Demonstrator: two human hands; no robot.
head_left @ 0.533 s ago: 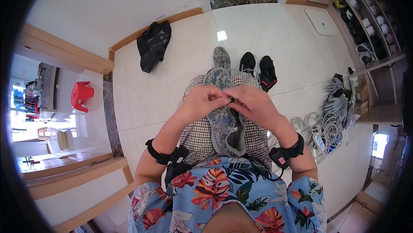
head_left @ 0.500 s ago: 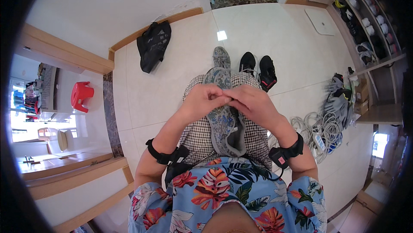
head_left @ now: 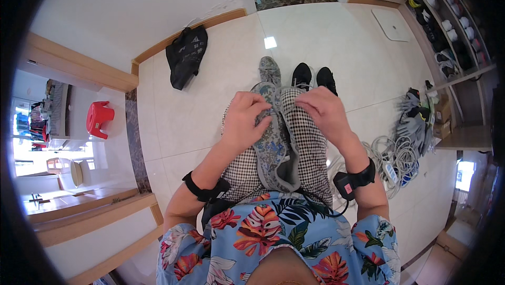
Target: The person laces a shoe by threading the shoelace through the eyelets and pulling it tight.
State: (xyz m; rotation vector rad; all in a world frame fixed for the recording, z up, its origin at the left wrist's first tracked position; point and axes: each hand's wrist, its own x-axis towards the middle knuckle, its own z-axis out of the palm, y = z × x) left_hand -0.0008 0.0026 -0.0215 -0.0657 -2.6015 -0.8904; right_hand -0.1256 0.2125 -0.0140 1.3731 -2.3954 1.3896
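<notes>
A camouflage-patterned shoe (head_left: 271, 153) with a grey lining lies along my lap, its toe away from me and its opening near my belly. My left hand (head_left: 244, 121) is over its left side, thumb and forefinger apart. To the right of the shoe, my right hand (head_left: 327, 112) has its fingertips pinched together at a thin grey shoelace (head_left: 286, 95), which runs over from the shoe's front. The lace is partly lost against my checked trousers (head_left: 310, 148). A matching camouflage shoe (head_left: 269, 69) is on the floor beyond my knees.
Two black shoes (head_left: 302, 74) stand beyond my right knee. Coiled grey cables (head_left: 397, 161) and grey gloves (head_left: 415, 127) lie to the right, beneath a shoe rack (head_left: 447, 32). A black bag (head_left: 187, 59) lies by the wall; a red stool (head_left: 100, 119) stands left.
My hands were together over the shoe and have moved apart. The left has drawn back to the left and its fingers have opened; the right has moved right with the shoelace.
</notes>
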